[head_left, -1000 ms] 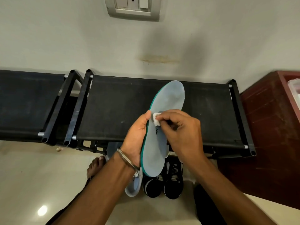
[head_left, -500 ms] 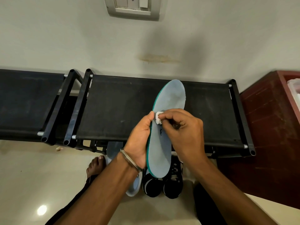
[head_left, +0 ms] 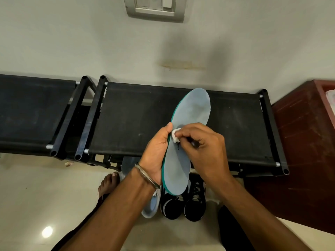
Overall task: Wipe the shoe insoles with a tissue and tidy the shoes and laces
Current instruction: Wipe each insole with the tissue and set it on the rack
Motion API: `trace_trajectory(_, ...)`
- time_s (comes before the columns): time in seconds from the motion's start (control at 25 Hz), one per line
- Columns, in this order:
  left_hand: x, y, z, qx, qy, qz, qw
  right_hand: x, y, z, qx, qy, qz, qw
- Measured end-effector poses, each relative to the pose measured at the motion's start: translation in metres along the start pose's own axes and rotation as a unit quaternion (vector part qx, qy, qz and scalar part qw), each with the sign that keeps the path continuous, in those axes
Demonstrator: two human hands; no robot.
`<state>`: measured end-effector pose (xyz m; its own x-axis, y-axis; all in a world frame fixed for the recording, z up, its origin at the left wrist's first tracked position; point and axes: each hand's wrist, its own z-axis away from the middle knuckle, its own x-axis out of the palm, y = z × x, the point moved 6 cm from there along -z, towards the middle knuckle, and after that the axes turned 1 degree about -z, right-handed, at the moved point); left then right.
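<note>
The left hand (head_left: 156, 153) grips the grey insole (head_left: 183, 142) by its edge, toe pointing to 1 o'clock above the shoe rack (head_left: 137, 115). The right hand (head_left: 203, 147) pinches a wadded tissue (head_left: 175, 135) against the insole; black sneakers (head_left: 183, 205) sit on the floor at 6 o'clock.

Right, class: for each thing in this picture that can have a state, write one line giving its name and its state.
Insole: out of the shoe, held up over the rack, grey face toward the camera.
Tissue: wadded small, pressed on the insole.
Left hand: grips the insole's edge.
Right hand: pinches the tissue in its fingers.
Black shoes: paired side by side on the floor, laced.
Second insole: lying on the floor beside the shoes.
</note>
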<state>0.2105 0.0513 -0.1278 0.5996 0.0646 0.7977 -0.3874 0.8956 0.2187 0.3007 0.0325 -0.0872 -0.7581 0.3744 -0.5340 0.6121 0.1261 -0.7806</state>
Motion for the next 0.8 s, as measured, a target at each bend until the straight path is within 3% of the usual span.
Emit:
trace_trajectory(0.2,0.004,-0.004,-0.001,-0.001,-0.031,-0.009,0.999,-0.010,0.011,-0.006,0.018,0.038,0.048,0.998)
trace_trajectory(0.36,0.005,-0.008,-0.001,-0.001,-0.038,-0.024,0.999,-0.016,0.012,-0.006,0.038,0.052,0.013,0.998)
trace_trajectory(0.64,-0.017,0.018,-0.005,0.004,0.009,-0.001,1.000,0.021,-0.036,0.013,0.008,-0.119,-0.115,0.986)
trace_trajectory(0.8,-0.008,-0.001,-0.005,0.000,-0.006,-0.019,1.000,-0.002,-0.008,0.003,0.007,-0.023,-0.008,1.000)
